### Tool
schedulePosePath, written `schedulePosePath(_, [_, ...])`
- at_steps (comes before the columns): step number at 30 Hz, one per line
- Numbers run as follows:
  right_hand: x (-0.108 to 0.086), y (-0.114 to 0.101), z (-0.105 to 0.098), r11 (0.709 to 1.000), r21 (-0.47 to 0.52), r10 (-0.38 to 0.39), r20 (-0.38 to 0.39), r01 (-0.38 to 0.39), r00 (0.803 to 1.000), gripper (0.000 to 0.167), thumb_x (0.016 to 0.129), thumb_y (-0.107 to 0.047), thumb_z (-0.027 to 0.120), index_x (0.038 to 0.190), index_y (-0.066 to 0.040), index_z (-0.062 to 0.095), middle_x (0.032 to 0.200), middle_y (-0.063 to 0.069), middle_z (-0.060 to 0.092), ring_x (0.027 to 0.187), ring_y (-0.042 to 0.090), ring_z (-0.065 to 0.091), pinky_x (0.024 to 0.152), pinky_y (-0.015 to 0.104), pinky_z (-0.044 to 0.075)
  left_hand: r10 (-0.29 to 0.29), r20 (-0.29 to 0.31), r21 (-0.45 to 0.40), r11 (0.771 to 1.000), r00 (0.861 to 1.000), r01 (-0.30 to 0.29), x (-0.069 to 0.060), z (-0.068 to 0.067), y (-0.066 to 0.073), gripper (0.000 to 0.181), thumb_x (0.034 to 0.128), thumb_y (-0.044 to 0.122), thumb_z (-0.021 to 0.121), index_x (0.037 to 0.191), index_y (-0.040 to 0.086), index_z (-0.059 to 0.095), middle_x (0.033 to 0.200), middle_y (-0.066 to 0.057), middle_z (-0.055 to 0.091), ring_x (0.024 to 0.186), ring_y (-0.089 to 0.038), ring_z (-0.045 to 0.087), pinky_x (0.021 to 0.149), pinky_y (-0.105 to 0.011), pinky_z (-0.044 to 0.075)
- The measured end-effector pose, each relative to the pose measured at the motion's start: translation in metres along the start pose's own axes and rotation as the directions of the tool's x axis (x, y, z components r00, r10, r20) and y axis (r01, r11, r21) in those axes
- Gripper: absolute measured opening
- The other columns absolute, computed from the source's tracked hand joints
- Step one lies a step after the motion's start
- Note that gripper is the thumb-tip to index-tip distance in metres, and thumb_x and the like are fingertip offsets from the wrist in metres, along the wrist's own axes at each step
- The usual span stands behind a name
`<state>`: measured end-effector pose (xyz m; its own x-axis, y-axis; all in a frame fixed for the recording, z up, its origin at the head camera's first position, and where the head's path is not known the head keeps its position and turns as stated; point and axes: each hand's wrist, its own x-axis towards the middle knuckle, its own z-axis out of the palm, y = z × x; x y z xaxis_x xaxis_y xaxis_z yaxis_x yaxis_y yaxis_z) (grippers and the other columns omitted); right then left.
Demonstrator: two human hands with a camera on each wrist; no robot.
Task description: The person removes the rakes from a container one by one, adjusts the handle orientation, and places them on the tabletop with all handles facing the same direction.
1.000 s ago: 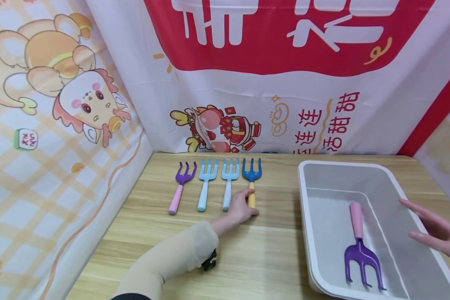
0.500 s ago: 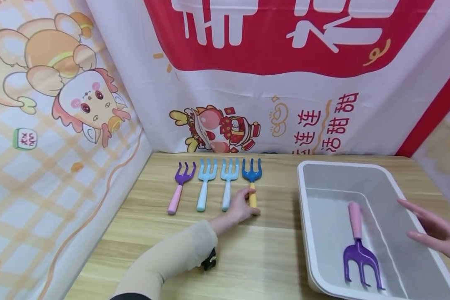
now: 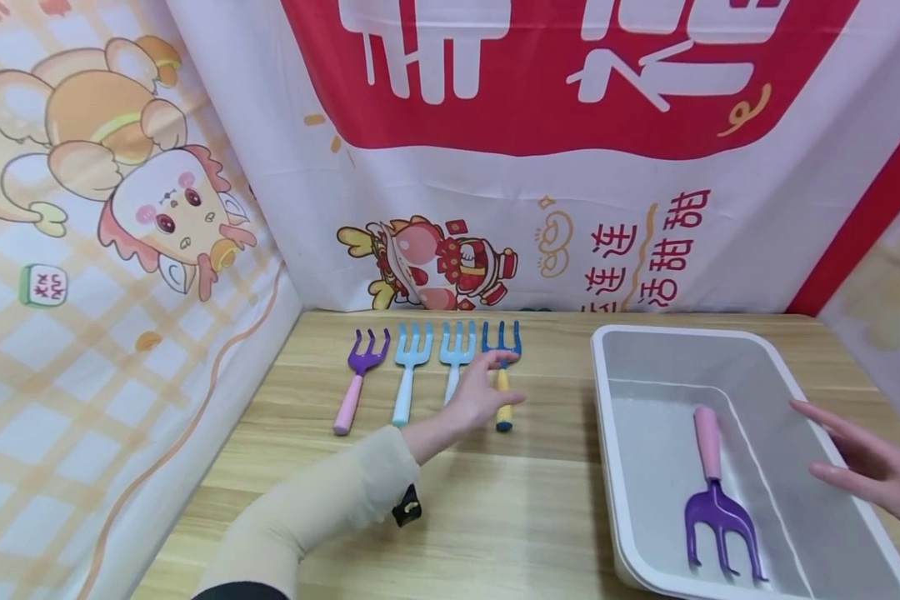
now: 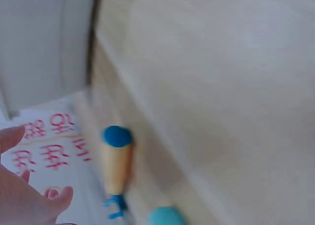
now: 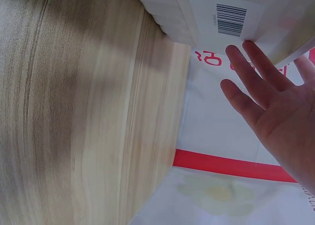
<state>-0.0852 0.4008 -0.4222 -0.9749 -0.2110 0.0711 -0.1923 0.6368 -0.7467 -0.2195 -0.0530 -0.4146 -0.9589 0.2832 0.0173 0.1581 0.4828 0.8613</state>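
Note:
My left hand (image 3: 478, 398) hovers with spread fingers over a hand fork with a blue head and yellow handle (image 3: 504, 410). In the left wrist view that yellow handle (image 4: 118, 163) lies on the table, apart from the hand (image 4: 29, 198). To its left lie two light-blue hand forks (image 3: 405, 392), the nearer one partly hidden by my hand, then a purple fork with a pink handle (image 3: 351, 400). Fingers extended, my right hand (image 3: 881, 477) is at the right side of a pale grey basin (image 3: 682, 332). Inside the basin lies another purple fork with a pink handle (image 3: 708, 450).
The forks stand in a row on a wooden table (image 3: 525, 517), tines toward the back. A printed cloth (image 3: 555, 183) hangs behind, with another patterned cloth (image 3: 82, 375) on the left. The basin's outer wall carries a barcode label (image 5: 230, 19).
My left hand has let go of the yellow handle and lifted away, its fingers spreading; the fork stays in the row. My right hand keeps its place by the basin.

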Motion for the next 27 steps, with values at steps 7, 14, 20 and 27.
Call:
schedulePosePath(7, [0.000, 0.002, 0.000, 0.999, 0.003, -0.048, -0.017, 0.048, 0.999, 0.078, 0.089, 0.007, 0.063, 0.154, -0.015, 0.027, 0.127, -0.038, 0.033, 0.099, -0.016, 0.047, 0.065, 0.018, 0.052, 0.163, 0.129, -0.021, 0.987, 0.978, -0.162, 0.001, -0.009, 0.040, 0.050, 0.0810, 0.015, 0.079, 0.127, 0.014, 0.060, 0.131, -0.003, 0.055, 0.120, -0.020, 0.052, 0.090, -0.032, 0.049])
schedulePosePath(14, [-0.001, 0.001, 0.000, 0.999, -0.049, 0.014, -0.010, -0.015, 1.000, 0.078, 0.091, -0.002, 0.064, 0.155, -0.020, 0.023, 0.130, -0.037, 0.029, 0.099, -0.020, 0.042, 0.065, 0.018, 0.052, 0.321, 0.249, -0.027, 0.946, 0.914, -0.324, 0.007, -0.010, 0.083, 0.044, 0.0860, 0.016, 0.075, 0.127, 0.014, 0.059, 0.128, 0.005, 0.056, 0.111, -0.010, 0.053, 0.091, -0.029, 0.048])
schedulePosePath(20, [0.001, 0.001, -0.001, 0.996, 0.012, -0.083, -0.022, 0.084, 0.996, 0.077, 0.087, 0.010, 0.063, 0.153, -0.008, 0.028, 0.129, -0.038, 0.034, 0.103, -0.017, 0.046, 0.068, 0.014, 0.050, 0.422, 0.376, -0.017, 0.893, 0.824, -0.450, 0.020, 0.000, 0.106, 0.037, 0.0886, 0.015, 0.072, 0.123, 0.012, 0.060, 0.122, 0.005, 0.059, 0.103, -0.004, 0.056, 0.088, -0.025, 0.048])
schedulePosePath(27, [0.001, 0.002, -0.001, 0.998, 0.013, -0.065, -0.019, 0.065, 0.998, 0.077, 0.088, 0.008, 0.063, 0.153, -0.011, 0.028, 0.128, -0.039, 0.032, 0.101, -0.017, 0.045, 0.067, 0.016, 0.051, 0.425, 0.598, -0.009, 0.851, 0.679, -0.525, 0.046, 0.021, 0.123, 0.034, 0.0898, 0.011, 0.070, 0.121, 0.005, 0.061, 0.109, 0.003, 0.064, 0.090, -0.001, 0.059, 0.083, -0.016, 0.048])
